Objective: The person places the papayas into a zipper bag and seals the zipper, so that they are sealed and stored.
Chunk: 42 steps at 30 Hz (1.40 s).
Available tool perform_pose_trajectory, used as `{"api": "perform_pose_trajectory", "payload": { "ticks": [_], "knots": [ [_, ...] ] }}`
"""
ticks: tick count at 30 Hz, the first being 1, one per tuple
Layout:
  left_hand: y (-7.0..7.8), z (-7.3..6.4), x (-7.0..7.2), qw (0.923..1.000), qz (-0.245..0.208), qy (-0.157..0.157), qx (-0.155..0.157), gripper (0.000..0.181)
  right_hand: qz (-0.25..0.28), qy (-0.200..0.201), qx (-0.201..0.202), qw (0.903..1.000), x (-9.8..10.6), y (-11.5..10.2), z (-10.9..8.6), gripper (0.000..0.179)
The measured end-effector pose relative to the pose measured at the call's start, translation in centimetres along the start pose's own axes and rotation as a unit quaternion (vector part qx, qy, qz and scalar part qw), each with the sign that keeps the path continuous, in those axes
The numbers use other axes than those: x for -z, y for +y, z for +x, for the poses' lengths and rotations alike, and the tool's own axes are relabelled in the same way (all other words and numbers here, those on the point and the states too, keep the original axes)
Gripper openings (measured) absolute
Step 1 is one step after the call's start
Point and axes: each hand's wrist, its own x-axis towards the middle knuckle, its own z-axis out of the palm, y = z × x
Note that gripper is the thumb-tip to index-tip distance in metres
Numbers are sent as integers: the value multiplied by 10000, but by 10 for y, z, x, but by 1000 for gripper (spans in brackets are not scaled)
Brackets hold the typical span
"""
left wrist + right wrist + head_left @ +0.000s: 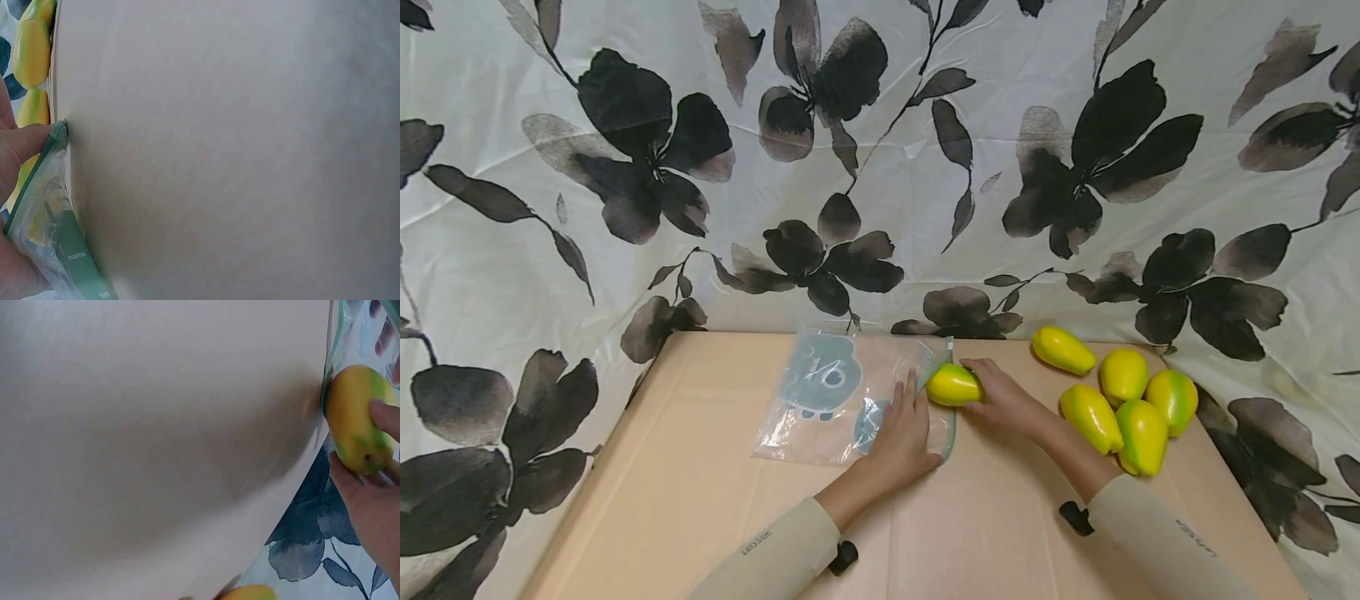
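Observation:
A yellow-green mango (953, 385) lies partly inside the mouth of a clear zip bag (880, 350) with a pale blue print. My right hand (1000, 400) grips the mango's outer end, thumb over it and fingers beneath, as the right wrist view shows. My left hand (898, 437) rests on the bag with its fingers straight and spread. Its thumb (31, 140) touches the bag's green zip edge (31, 172) in the left wrist view. Through the clear plastic, fingers also show beyond the mango (356, 419) in the right wrist view.
Several more mangoes (1123, 375) sit grouped at the right of the light brown board (700, 500). Behind the board hangs a white cloth (940, 200) with dark flowers. Each forearm wears a beige sleeve (775, 550) with a small black device (844, 557) at the cuff.

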Motion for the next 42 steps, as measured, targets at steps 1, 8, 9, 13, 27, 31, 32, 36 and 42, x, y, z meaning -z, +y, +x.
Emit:
{"api": "perform_pose_trajectory", "payload": {
  "ticks": [1,8,9,13,27,31,32,36,42],
  "knots": [
    [0,0,0,10000,9,6,-10,121,25,3,-56,10000,0,0,1,73],
    [-2,-1,-2,9998,167,79,-98,119,-302,284,-311,9987,-3,4,2,69],
    [-2,-1,-2,9997,192,90,-119,119,-337,333,-344,9983,-3,4,2,69],
    [-2,-3,0,9995,232,137,-183,117,-248,334,-362,9985,-4,3,3,66],
    [-1,-4,1,9984,372,269,-335,118,231,342,-265,9988,-10,-1,4,53],
    [-1,-2,-1,9983,373,260,-353,117,362,511,-355,9974,-12,2,6,49],
    [-1,-2,-1,9982,386,263,-366,116,397,558,-373,9970,-12,3,7,49],
    [-1,-1,-2,9980,472,244,-350,115,515,680,-376,9956,-13,5,11,46],
    [0,1,-1,9976,566,234,-308,113,627,756,-245,9949,-13,5,17,44]
  ]
}}
